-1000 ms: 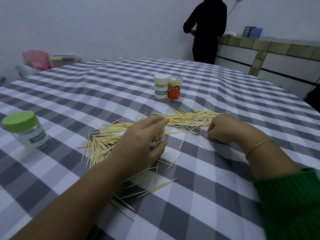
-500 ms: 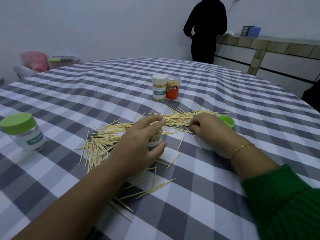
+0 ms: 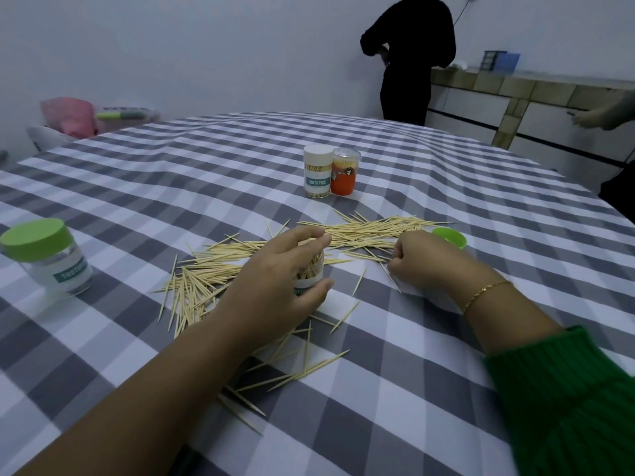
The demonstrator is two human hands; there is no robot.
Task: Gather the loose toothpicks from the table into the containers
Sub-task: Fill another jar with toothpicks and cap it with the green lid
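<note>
head view: the left hand (image 3: 275, 283) curls round an open jar (image 3: 309, 276) partly filled with toothpicks, standing upright on the checked surface (image 3: 378, 389). the right hand (image 3: 422, 259) lies curled beside it, fingertips down among the loose toothpicks (image 3: 220, 269); whether it pinches any i cannot tell. a green lid (image 3: 450, 237) lies just beyond it. a green-capped jar (image 3: 48, 255) stands far left; a white jar (image 3: 318, 171) and an orange jar (image 3: 344, 172) touch farther back.

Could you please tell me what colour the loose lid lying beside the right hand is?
Bright green lid, seen in the head view.
</note>
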